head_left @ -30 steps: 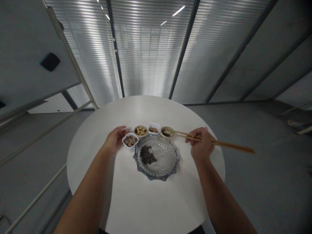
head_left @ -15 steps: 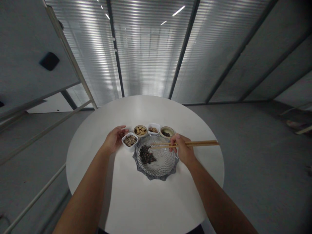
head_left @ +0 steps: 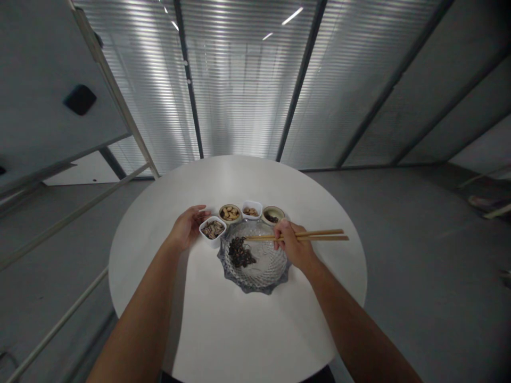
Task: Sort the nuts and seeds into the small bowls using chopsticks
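Observation:
In my right hand (head_left: 293, 243) are wooden chopsticks (head_left: 323, 235), held over a clear glass plate (head_left: 267, 263) with a scalloped edge. Their tips reach a heap of dark seeds (head_left: 240, 252) on the plate's left side; whether a seed is pinched is too small to tell. My left hand (head_left: 188, 227) rests with fingers apart beside a white square bowl (head_left: 213, 242) of striped, sunflower-like seeds (head_left: 213, 229). I cannot tell whether its fingertips touch that bowl.
Behind the plate stand a tan bowl of nuts (head_left: 230, 214), a white bowl of brownish pieces (head_left: 252, 210) and a tan bowl with a few dark seeds (head_left: 273, 215). All are on a round white table (head_left: 247, 330). A metal-framed board (head_left: 48, 64) stands to the left.
My right hand and the chopsticks have shifted slightly left, and the tips have come closer together at the dark seeds. My left hand has stayed in place.

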The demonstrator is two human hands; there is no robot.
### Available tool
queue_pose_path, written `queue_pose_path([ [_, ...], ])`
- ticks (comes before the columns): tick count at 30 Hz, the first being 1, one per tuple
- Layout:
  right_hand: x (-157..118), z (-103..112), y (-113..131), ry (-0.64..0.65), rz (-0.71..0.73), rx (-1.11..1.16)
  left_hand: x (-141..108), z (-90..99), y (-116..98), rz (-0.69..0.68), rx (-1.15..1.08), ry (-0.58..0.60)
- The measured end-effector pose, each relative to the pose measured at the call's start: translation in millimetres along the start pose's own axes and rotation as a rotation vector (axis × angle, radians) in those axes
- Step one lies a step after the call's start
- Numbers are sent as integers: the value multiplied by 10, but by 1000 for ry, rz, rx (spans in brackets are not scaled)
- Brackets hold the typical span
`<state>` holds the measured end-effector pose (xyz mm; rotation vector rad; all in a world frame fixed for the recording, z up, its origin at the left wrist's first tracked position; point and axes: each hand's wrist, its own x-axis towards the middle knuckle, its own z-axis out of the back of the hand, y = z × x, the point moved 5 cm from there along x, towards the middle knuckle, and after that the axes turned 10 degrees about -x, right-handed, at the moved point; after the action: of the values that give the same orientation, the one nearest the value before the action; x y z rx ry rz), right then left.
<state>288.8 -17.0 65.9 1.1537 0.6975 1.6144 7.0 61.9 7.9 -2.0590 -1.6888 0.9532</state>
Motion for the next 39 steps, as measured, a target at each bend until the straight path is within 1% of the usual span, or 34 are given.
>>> queue_pose_path([
  [2, -2, 2, 1, -4, 7, 3, 0, -1, 3, -1, 8, 7],
  [7, -9, 5, 2, 39, 5, 24, -1, -5, -6, -12, 22, 18],
  [13, -26, 4, 10, 85, 25, 3, -21, -28, -10, 2, 18, -15],
  [17, -24, -15, 22, 101, 34, -7, -13, -30, -10, -8, 38, 9],
  [23, -15, -30, 44, 81, 55, -85, 15, -12, -1, -5, 40, 44],
  [29, -32, -16, 32, 51, 86, -183, -6, -39, -8, -1, 47, 24],
  [32, -40, 15, 61, 30, 111, -213, -21, -53, -13, -12, 49, 17],
  [35, -50, 68, 93, -19, 133, -219, -26, -49, -12, -16, 48, 12],
  [37, -53, 119, 95, -85, 130, -183, -24, -37, -9, -13, 50, 11],
  [39, -50, 190, 88, -194, 121, -98, -20, -17, -8, -11, 52, 6],
])
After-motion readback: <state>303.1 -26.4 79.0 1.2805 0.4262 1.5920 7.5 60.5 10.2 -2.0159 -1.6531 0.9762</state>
